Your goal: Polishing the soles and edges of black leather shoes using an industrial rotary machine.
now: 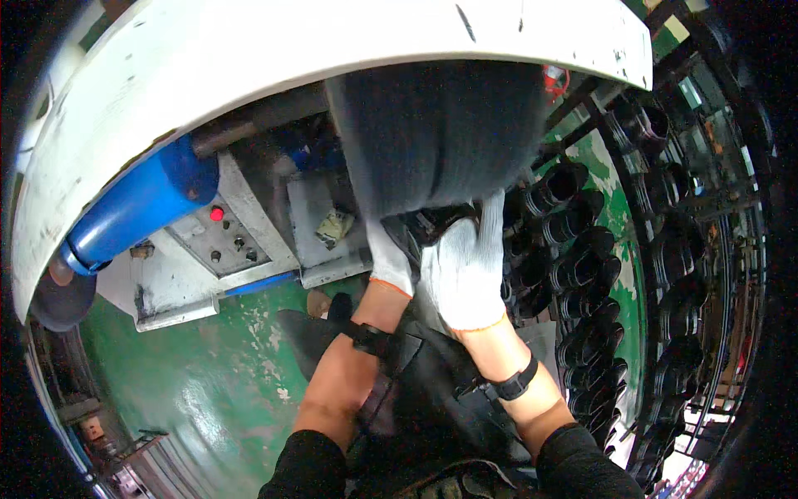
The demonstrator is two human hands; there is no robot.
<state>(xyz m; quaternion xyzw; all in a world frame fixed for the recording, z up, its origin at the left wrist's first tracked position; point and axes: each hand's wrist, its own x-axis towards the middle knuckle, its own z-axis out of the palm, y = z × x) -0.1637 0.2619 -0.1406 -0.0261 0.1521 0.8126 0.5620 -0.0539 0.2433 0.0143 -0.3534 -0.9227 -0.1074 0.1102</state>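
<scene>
White gloves with orange edges cover the person's two hands, and between these hands, just toward one o'clock from the middle of the view, is a dark glossy piece. The left hand is at its left side; its fingertips are hidden, so I cannot tell how they stand. The right hand is at the other side, with one finger pointing up and the others bent narrowly around the piece. Directly above, at twelve o'clock, there is a wide black roller, under a white hood. At nine to ten o'clock I see a blue motor and a red button on a grey panel. Dark shoes stand in rows at three o'clock, and the green floor shows at eight o'clock.
</scene>
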